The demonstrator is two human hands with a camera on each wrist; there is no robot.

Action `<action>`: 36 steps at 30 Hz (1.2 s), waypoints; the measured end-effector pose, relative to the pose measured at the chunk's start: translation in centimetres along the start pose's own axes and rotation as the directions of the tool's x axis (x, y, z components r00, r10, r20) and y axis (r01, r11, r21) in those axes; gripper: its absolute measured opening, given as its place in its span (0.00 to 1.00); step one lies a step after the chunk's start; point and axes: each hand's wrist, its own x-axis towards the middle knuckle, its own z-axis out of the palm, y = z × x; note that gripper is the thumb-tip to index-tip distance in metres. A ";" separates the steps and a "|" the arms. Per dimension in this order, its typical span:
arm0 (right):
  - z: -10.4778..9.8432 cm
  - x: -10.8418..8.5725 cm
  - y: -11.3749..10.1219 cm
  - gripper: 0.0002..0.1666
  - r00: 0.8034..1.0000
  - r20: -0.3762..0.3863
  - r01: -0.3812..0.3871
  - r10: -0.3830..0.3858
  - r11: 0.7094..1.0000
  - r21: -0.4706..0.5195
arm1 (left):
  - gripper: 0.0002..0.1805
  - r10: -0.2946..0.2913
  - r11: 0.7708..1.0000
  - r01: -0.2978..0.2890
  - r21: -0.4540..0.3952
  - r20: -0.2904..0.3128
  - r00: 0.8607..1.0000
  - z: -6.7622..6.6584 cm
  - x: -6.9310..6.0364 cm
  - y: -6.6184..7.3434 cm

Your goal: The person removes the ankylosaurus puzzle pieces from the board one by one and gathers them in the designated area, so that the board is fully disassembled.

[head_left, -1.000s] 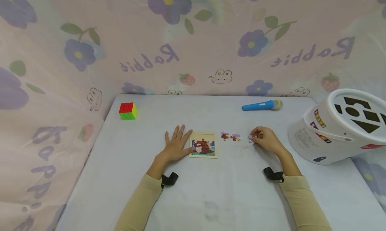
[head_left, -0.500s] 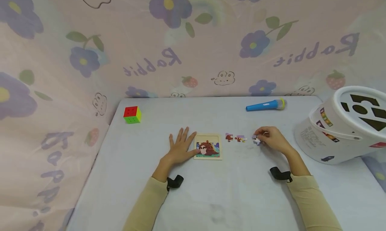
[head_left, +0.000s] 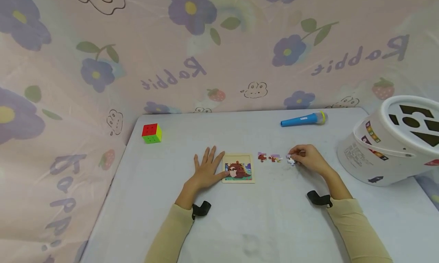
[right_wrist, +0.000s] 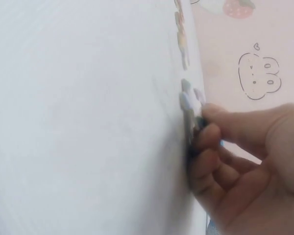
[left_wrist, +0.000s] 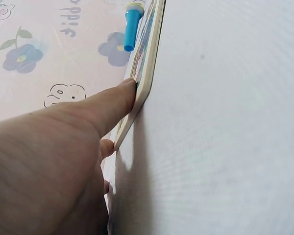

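In the head view, a small wooden puzzle board (head_left: pixel 238 181) with a red-brown dinosaur picture lies on the white table. My left hand (head_left: pixel 205 175) rests beside it, fingers spread, its thumb on the board's left edge. The left wrist view shows that thumb (left_wrist: pixel 115 100) pressing the rim. My right hand (head_left: pixel 310 158) pinches a white and purple puzzle piece (head_left: pixel 290 161) at the tabletop. In the right wrist view, thumb and curled fingers meet at the piece (right_wrist: pixel 190 100), partly hiding it. Two other puzzle pieces (head_left: pixel 262 157) lie in a row between board and right hand.
A red and green puzzle cube (head_left: pixel 151 133) sits at the back left. At the back right lies a blue toy microphone (head_left: pixel 303 120). A large white lidded bucket (head_left: pixel 356 156) stands right of my right hand. A patterned cloth (head_left: pixel 233 64) hangs behind the table.
The head view has shifted slightly, moving the scene rightward. Between my right fingers the puzzle piece has turned a little and shows more. My left hand keeps its place at the board.
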 end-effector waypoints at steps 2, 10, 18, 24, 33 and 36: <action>0.0 0.0 -0.2 0.07 1.000 -0.011 0.012 -0.012 0.999 -0.031 | 0.45 0.002 1.000 -0.002 -0.005 -0.001 1.000 -0.1 -0.1 0.1; 0.1 0.0 -0.9 0.08 0.998 -0.051 0.025 -0.032 0.990 -0.141 | 0.44 0.001 1.000 -0.001 -0.001 0.001 1.000 -0.1 0.1 0.2; 0.2 0.2 -1.6 0.08 0.991 -0.115 0.040 -0.062 0.983 -0.179 | 0.44 0.009 1.000 -0.009 -0.008 -0.003 1.000 0.2 0.2 0.4; 0.6 0.5 -2.3 0.08 0.989 -0.119 0.065 -0.083 0.986 -0.151 | 0.44 0.006 1.000 -0.007 -0.024 -0.005 1.000 0.4 0.2 0.7; 2.1 1.5 -3.6 0.07 0.974 -0.175 0.124 -0.143 0.986 -0.116 | 0.44 0.010 1.000 -0.010 -0.008 -0.007 1.000 0.2 0.1 0.4; 3.2 2.1 -4.4 0.07 0.975 -0.166 0.136 -0.146 0.988 -0.074 | 0.44 0.003 1.000 -0.003 0.008 0.002 1.000 -0.3 -0.1 0.1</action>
